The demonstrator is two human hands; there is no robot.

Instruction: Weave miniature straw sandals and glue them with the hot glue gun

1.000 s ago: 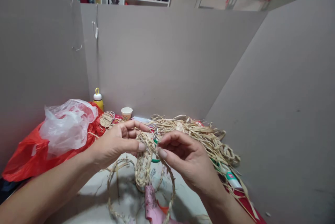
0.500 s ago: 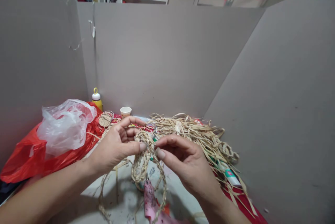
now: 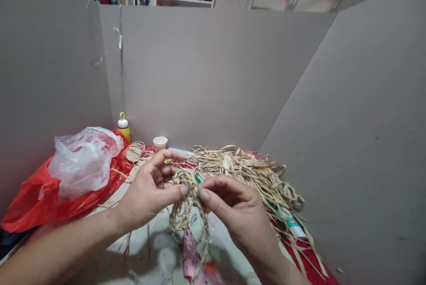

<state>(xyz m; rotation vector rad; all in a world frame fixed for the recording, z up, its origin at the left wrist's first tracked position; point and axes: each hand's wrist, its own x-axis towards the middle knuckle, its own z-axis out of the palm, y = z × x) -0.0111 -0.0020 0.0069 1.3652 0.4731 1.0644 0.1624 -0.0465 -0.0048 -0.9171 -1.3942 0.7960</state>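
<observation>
Between my two hands hangs a looped braided straw cord point(image 3: 180, 215), pale tan, with long ends trailing down toward the table. My left hand point(image 3: 151, 191) grips the bunched top of it, thumb pressed on the front and index finger arched above. From the other side, my right hand point(image 3: 234, 207) pinches a strand of the cord between thumb and index finger. Below the loops lies a pink glue gun point(image 3: 190, 254), its nozzle partly hidden by the cord.
A pile of loose dry straw strips point(image 3: 246, 167) covers the back right, beside a white-and-green tube point(image 3: 296, 228). At left are a red plastic bag point(image 3: 31, 196), a clear bag point(image 3: 84, 160), a yellow bottle point(image 3: 124, 129) and a paper cup point(image 3: 160, 143). Grey partitions point(image 3: 213, 76) enclose the table.
The cord loops have shifted slightly, hanging a little lower over the glue gun's nozzle. My hands have moved only slightly and keep their hold on the cord.
</observation>
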